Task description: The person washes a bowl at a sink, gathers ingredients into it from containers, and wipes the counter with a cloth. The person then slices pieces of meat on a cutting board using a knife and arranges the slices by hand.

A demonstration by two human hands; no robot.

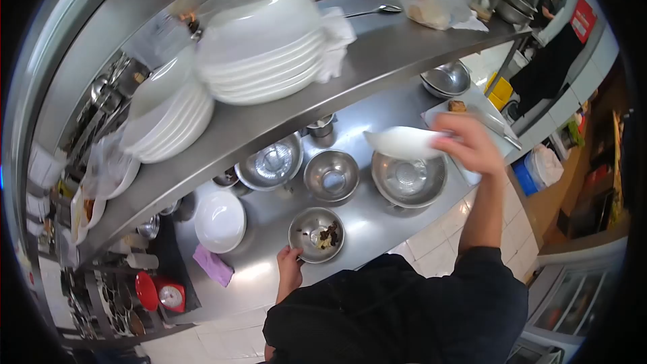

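Note:
My left hand (290, 266) grips the rim of a small metal bowl (294, 238), which has dark pieces and pale yellowish food in its bottom. My right hand (470, 144) is raised over the right side of the counter, closed on a white object (404, 143) with a pointed left end; motion blur hides its exact shape. Under the white object sits a larger metal bowl (418, 195), shiny inside. Another metal bowl (331, 175) stands between the two, farther back.
A steel shelf (377, 67) crosses above the counter, bearing stacked white plates (263, 61). White plates (220, 221) and a purple cloth (213, 265) lie at left, near a red scale (171, 296). At back right are a metal bowl (446, 81) and a tray. A person (549, 3) stands far off.

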